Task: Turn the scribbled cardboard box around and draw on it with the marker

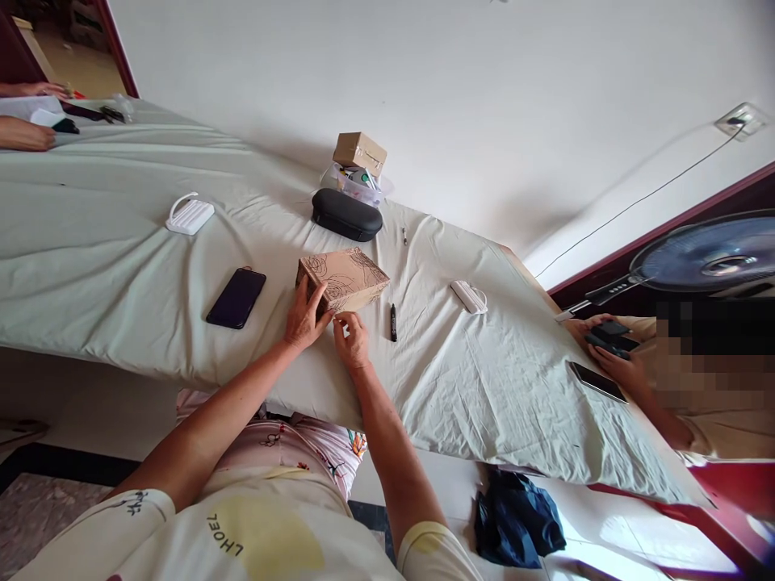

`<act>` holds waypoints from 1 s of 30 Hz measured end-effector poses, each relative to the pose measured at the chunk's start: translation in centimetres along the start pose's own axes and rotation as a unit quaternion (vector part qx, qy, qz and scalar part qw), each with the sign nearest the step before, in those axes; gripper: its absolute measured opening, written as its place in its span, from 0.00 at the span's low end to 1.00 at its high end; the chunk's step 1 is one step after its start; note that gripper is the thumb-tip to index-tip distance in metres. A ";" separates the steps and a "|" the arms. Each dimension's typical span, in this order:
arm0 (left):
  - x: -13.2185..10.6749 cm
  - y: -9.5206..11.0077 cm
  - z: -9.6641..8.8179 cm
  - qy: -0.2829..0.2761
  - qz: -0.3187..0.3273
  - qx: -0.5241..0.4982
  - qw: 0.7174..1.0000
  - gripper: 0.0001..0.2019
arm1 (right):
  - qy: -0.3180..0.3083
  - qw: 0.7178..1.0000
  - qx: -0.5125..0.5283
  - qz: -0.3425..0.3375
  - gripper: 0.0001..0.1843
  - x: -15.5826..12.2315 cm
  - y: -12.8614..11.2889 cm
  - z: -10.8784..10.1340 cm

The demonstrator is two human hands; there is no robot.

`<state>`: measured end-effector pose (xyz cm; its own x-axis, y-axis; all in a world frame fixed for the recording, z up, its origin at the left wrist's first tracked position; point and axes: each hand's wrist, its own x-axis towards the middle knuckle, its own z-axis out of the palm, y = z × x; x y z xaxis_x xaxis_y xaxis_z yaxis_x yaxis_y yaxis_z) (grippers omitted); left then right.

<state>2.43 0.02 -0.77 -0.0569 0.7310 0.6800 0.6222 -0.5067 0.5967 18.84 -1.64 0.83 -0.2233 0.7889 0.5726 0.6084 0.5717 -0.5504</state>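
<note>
A cardboard box with dark scribbled line patterns on its top sits in front of me. My left hand grips the box's near left corner, thumb on the front and fingers on the left side. Close to the same corner, at the front, my right hand is closed in a pinch; what lies between its fingertips is too small to make out. To the right of the box lies a black marker. A dark phone rests on the left.
Behind the box are a black hard case, a clear plastic tub and a smaller carton. White strapped blocks lie on the cloth-covered table. At right, another person's hands hold a dark device near a fan.
</note>
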 end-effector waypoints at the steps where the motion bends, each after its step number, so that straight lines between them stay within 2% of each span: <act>1: 0.0 0.0 0.0 0.001 0.003 -0.005 1.000 0.32 | 0.016 1.000 -0.006 0.009 0.14 0.0 -0.2 -0.1; 3: 0.0 -0.1 -0.1 0.004 0.005 -0.009 1.000 0.30 | 0.012 1.000 -0.014 0.017 0.21 -0.1 -0.7 -0.2; 6: -0.2 -0.3 0.0 0.009 0.004 -0.011 1.000 0.27 | -0.048 0.999 -0.013 0.003 0.27 0.0 -1.6 0.0; 10: -0.2 -0.3 0.0 0.007 0.013 -0.028 0.999 0.24 | -0.092 0.996 -0.019 -0.006 0.27 0.3 -2.2 0.2; 12: -0.2 -0.2 0.1 0.003 0.008 -0.036 0.999 0.23 | -0.092 0.995 -0.032 0.016 0.26 0.4 -2.0 0.1; 15: -0.1 -0.2 0.1 0.004 -0.017 -0.038 0.999 0.23 | -0.065 0.992 -0.053 0.094 0.28 0.8 -1.0 -0.5; 20: 0.1 -0.5 -0.1 0.014 -0.023 -0.053 0.998 0.23 | 0.034 0.973 -0.080 0.213 0.33 1.3 1.7 -2.4; 25: 0.2 -0.9 -0.2 0.017 -0.022 -0.077 0.997 0.24 | 0.092 0.963 -0.088 0.237 0.35 1.4 3.2 -3.6; 30: 0.3 -1.1 -0.3 0.017 -0.033 -0.089 0.995 0.24 | 0.109 0.960 -0.065 0.251 0.41 1.2 3.8 -3.3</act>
<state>1.48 0.62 -1.07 -0.1220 0.7506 0.6494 0.4686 -0.5332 0.7043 23.39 0.78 1.44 0.2797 0.8835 0.3758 0.6901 0.0872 -0.7184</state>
